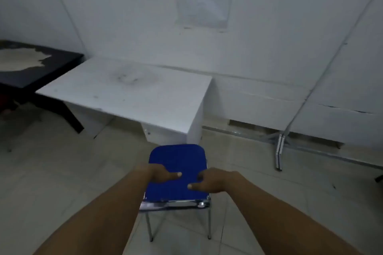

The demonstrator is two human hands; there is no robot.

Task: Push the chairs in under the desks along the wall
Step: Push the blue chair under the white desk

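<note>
Now you are gripping blue chair (177, 168) by its backrest, left hand (159, 174) and right hand (213, 181) both closed over it, thumbs lying on top; chair standing near white desk (124, 89), seemingly not under it.

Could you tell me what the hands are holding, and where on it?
Both hands, left hand and right hand, grip the blue chair at its backrest, thumbs on top.

A white panelled wall (259, 37) carries a clear plastic sleeve (204, 5); pale floor tiles (62, 172) lie below, in dim, bluish light.
</note>
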